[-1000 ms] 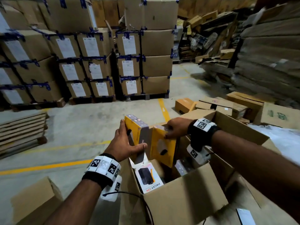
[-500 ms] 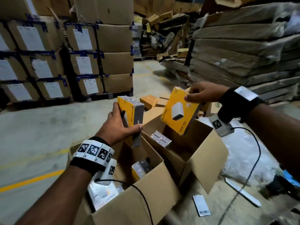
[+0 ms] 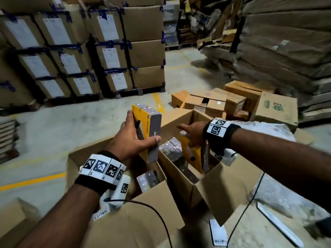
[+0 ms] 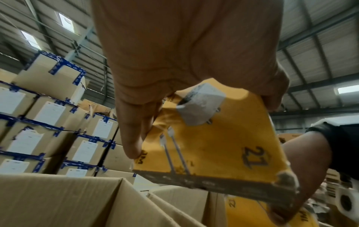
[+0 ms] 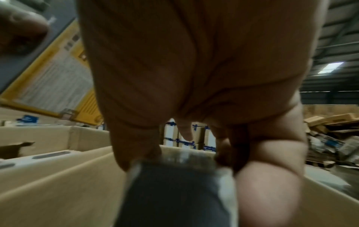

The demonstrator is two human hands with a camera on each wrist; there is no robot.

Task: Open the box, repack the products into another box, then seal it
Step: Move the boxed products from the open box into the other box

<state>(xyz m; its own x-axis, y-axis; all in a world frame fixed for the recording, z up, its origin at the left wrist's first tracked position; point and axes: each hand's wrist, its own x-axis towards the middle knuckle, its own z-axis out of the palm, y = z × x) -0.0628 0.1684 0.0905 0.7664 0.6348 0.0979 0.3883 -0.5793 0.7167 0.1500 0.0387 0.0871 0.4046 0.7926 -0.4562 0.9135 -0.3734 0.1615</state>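
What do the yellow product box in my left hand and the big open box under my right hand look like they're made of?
Yellow product box: looks like thin printed card, slightly glossy, its grey side catching light. Big open box: plain brown corrugated cardboard, matte, with creased fold-out flaps.

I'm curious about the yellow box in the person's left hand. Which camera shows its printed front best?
The left wrist view: the yellow box fills it, front showing a charger picture and "21". The head view shows only the box's top and narrow side above the left hand. The right wrist view catches its blurred text panel.
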